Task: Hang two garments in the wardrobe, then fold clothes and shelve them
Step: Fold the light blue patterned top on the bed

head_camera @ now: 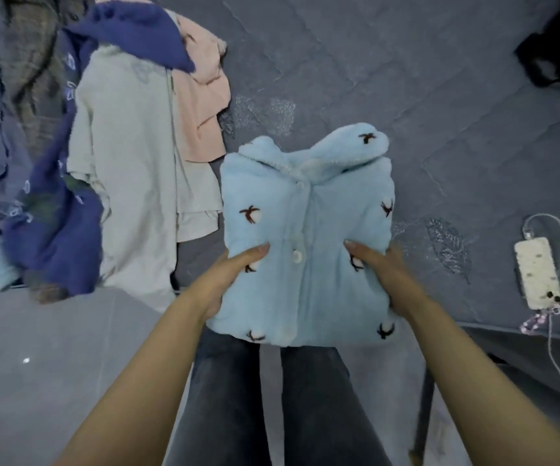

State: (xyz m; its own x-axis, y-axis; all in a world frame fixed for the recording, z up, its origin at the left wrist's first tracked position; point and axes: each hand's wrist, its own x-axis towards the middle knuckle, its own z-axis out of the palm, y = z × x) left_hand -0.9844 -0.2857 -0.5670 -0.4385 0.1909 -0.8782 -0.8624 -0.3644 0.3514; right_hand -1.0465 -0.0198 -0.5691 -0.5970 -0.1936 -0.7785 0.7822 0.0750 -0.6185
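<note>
Hands grip a folded blue top (305, 237) at the bed (406, 79) edge, left hand (230, 280) and right hand (378, 277) each clamping a side, thumbs on top. Lift level so the fold holds. Beyond lie unfolded clothes (127, 169) and a phone (537, 272).

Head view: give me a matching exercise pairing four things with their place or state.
Things:
1. light blue fleece top with dark embroidered motifs
2. pale green garment
3. peach pink garment
4. phone in a white patterned case

Places:
A. plugged into a cable, far right
B. folded, held between both hands
C. partly under the dark blue fleece
D. spread flat, left of the blue top

Pairs: 1-B, 2-D, 3-C, 4-A
</note>
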